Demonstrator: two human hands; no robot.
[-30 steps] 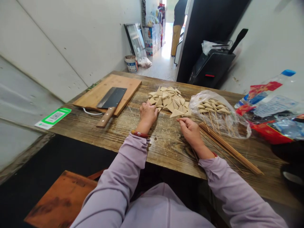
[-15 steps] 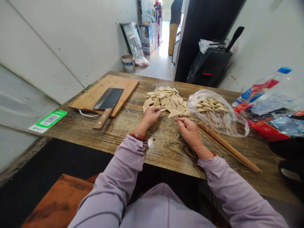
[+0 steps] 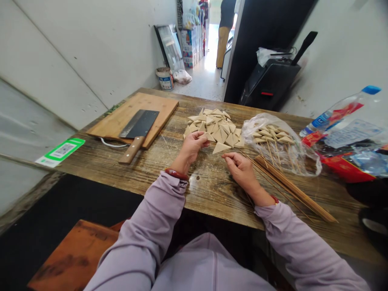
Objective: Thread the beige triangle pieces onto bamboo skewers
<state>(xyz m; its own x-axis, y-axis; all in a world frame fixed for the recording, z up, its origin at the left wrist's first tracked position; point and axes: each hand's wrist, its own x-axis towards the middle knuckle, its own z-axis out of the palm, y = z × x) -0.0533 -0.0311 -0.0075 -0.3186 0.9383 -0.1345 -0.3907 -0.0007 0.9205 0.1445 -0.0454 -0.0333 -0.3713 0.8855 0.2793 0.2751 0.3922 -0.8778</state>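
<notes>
My left hand [image 3: 194,145] is closed on a beige triangular piece [image 3: 207,136], which looks like tofu, at the near edge of a pile of such pieces [image 3: 216,123]. My right hand [image 3: 241,169] pinches a thin bamboo skewer [image 3: 223,155]; the tip pokes out past the fingers and the shaft runs back under the palm. Just beyond that tip, one loose triangle [image 3: 221,148] lies on the table. Beside my right forearm rests a bundle of bamboo skewers [image 3: 295,190]. A clear plastic bag [image 3: 304,163] behind it holds skewered triangles [image 3: 274,133].
On the left, a cleaver [image 3: 140,123] lies across a wooden cutting board [image 3: 165,106], its handle overhanging the near edge. A plastic bottle [image 3: 342,109] and red packaging [image 3: 348,166] occupy the right end of the table [image 3: 169,182]. Another person [image 3: 223,36] stands beyond the doorway.
My left hand has lifted and tilted its triangle, showing its broad face. My right hand has shifted slightly down with the skewer, away from the loose triangle. The view has shifted a little.
</notes>
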